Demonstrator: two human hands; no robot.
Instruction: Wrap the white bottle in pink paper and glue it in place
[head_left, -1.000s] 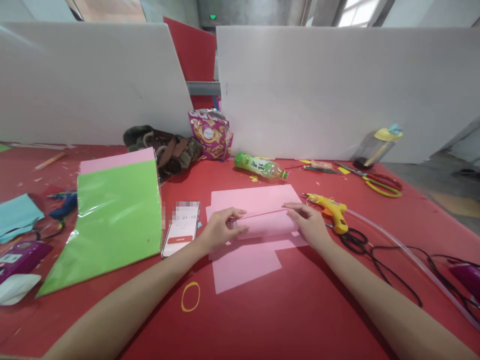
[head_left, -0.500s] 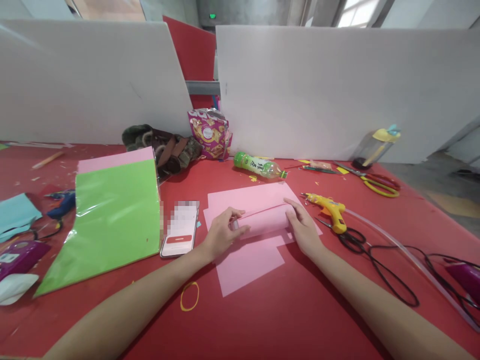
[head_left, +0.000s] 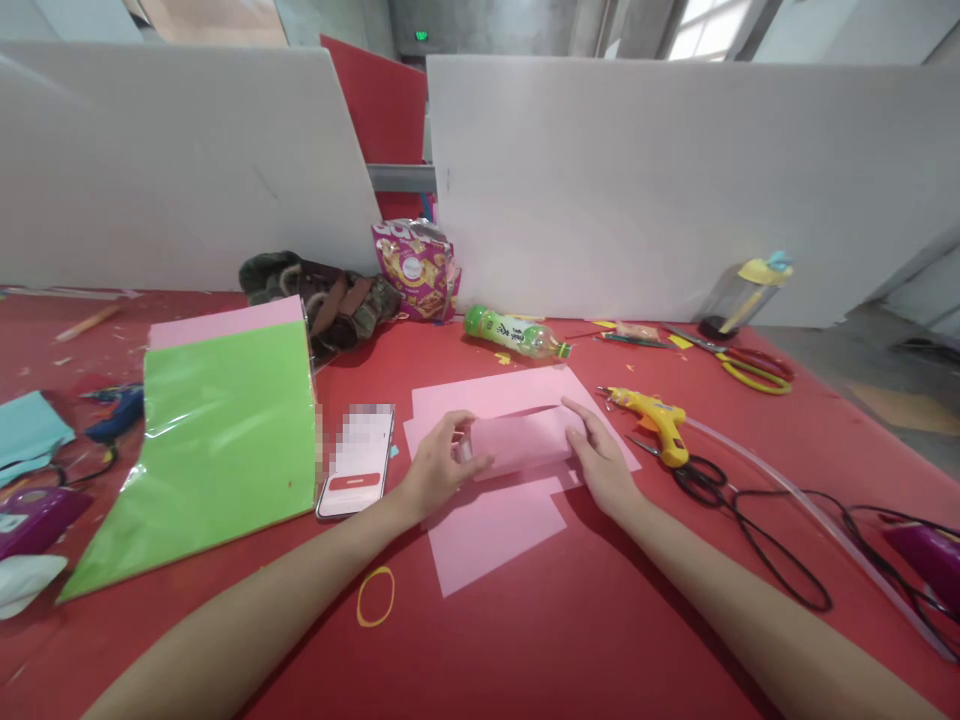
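Observation:
Between my hands is a rolled sheet of pink paper (head_left: 521, 443), curled into a loose tube lying roughly left to right. My left hand (head_left: 442, 462) grips its left end, thumb in front and fingers behind. At the right end, my right hand (head_left: 602, 462) holds the roll with the thumb on the front and the fingers along the back edge. Flat pink sheets (head_left: 499, 545) lie beneath on the red table (head_left: 525, 650). A phone (head_left: 358, 462) with a lit, partly blurred screen rests left of my left hand.
Right of the paper lie a yellow glue gun (head_left: 652, 415), black-handled scissors (head_left: 701, 482) and a cable. A green-labelled bottle (head_left: 517, 333) lies behind. Green sheets in plastic (head_left: 232, 430) are at left, a yellow ring (head_left: 375, 597) in front. White boards (head_left: 637, 180) stand at the back.
The pink roll has turned and flattened somewhat in my hands, its top edge lifting into a wider gap. Both hands keep hold at the ends. The view has shifted slightly.

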